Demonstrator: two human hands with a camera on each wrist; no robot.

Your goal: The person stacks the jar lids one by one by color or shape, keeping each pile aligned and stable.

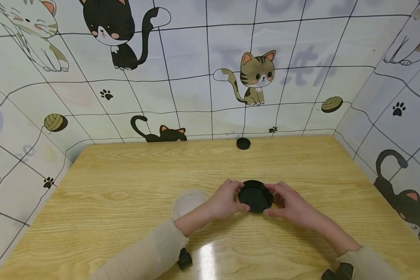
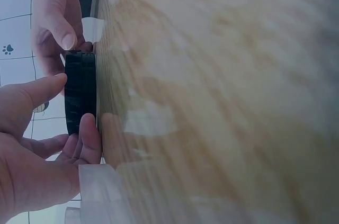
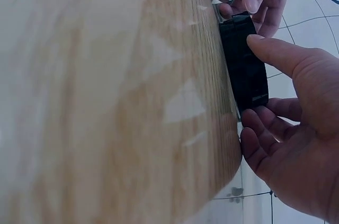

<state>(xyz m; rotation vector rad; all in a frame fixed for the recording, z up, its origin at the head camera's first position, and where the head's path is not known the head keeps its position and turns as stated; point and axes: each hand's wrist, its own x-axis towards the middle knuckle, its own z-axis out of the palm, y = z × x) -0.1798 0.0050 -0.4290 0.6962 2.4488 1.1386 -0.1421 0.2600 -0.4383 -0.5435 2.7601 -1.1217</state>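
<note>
A shallow round black container sits on the wooden table between both hands. My left hand holds its left side, with the thumb at the near edge and fingers at the far rim. On the opposite side my right hand grips it the same way. Both wrist views show the black container from the side, low over the tabletop, with fingertips at its lower edge. A clear round plastic dish or lid lies to the left, partly covered by the left forearm.
At the back edge of the table lies a small black round disc. A cat-print wall covering rises behind the table and along its sides. Light glares off the near tabletop.
</note>
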